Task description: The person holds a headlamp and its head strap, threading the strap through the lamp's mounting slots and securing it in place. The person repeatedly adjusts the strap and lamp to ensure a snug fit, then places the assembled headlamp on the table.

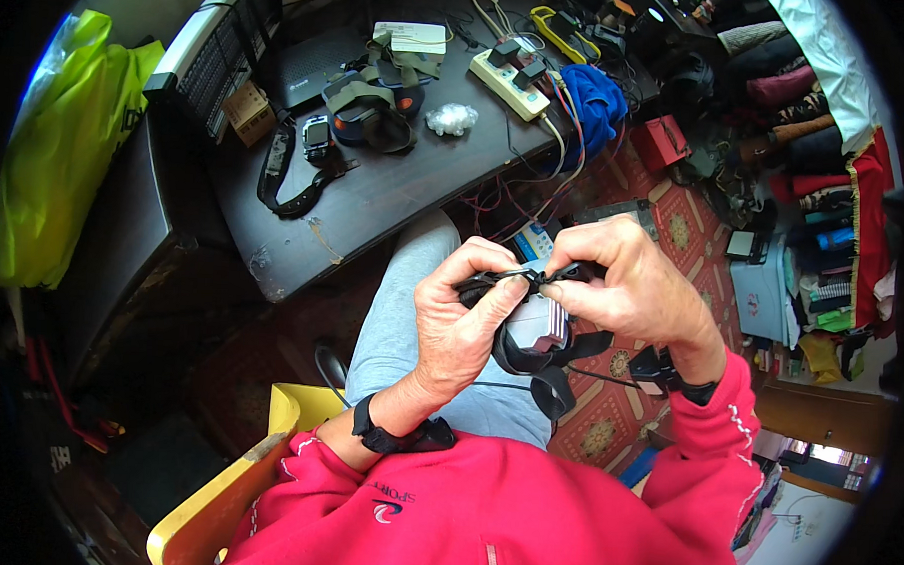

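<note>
Above my lap, my left hand [462, 320] pinches one side of a black strap with a buckle [528, 275] between thumb and fingers. My right hand [625, 277] grips the other side, so both sets of fingertips nearly meet at the buckle. Just beneath hangs a pale grey device with a ridged edge [542, 323], partly hidden by the fingers. More loops of black strap [553, 391] dangle under it. Each wrist wears a black band, with a dark device on the right one [656, 370].
The dark desk [395, 198] carries a small camera [317, 138] on a strap, headlamp-like gear [365, 104], a crumpled clear plastic bundle [452, 119] and a power strip [510, 83]. Cables [545, 192] hang off its edge. A yellow chair [224, 491] is at my left.
</note>
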### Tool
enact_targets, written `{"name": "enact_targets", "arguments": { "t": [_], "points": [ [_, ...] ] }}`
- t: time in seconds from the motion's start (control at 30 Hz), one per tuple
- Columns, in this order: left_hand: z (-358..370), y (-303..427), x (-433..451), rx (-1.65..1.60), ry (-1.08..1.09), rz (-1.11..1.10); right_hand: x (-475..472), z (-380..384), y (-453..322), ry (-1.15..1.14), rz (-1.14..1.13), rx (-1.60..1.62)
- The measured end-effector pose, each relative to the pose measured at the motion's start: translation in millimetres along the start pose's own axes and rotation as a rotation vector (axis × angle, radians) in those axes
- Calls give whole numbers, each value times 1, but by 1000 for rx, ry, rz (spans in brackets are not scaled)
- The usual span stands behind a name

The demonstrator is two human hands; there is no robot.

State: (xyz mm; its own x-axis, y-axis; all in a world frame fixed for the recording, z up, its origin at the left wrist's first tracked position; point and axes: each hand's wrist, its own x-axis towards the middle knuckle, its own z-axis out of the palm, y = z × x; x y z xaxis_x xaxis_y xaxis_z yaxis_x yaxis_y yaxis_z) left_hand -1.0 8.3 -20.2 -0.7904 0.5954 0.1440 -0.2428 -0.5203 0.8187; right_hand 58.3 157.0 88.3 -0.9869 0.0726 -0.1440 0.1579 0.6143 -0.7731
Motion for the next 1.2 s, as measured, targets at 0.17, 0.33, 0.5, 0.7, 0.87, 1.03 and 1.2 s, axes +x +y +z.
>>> {"name": "enact_targets", "arguments": {
  "t": [0.17,0.33,0.5,0.7,0.87,1.03,1.2],
  "points": [
    [-2,-2,1,82,-39,70,8,-11,-2,-122,-5,-73],
    [-3,-3,3,110,-37,98,16,-17,-9,-180,-91,-254],
    [-3,-4,4,107,-16,71,24,-20,-16,-293,13,-365],
    [-6,-5,5,99,-38,60,30,-22,-21,-352,14,-432],
    [-6,-6,8,127,-60,109,31,-21,-25,-350,10,-479],
    [-10,-3,13,231,-69,166,30,-17,-21,-293,-42,-516],
    [-13,1,14,229,-86,119,29,-18,-16,-183,-64,-345]
  ]
}}
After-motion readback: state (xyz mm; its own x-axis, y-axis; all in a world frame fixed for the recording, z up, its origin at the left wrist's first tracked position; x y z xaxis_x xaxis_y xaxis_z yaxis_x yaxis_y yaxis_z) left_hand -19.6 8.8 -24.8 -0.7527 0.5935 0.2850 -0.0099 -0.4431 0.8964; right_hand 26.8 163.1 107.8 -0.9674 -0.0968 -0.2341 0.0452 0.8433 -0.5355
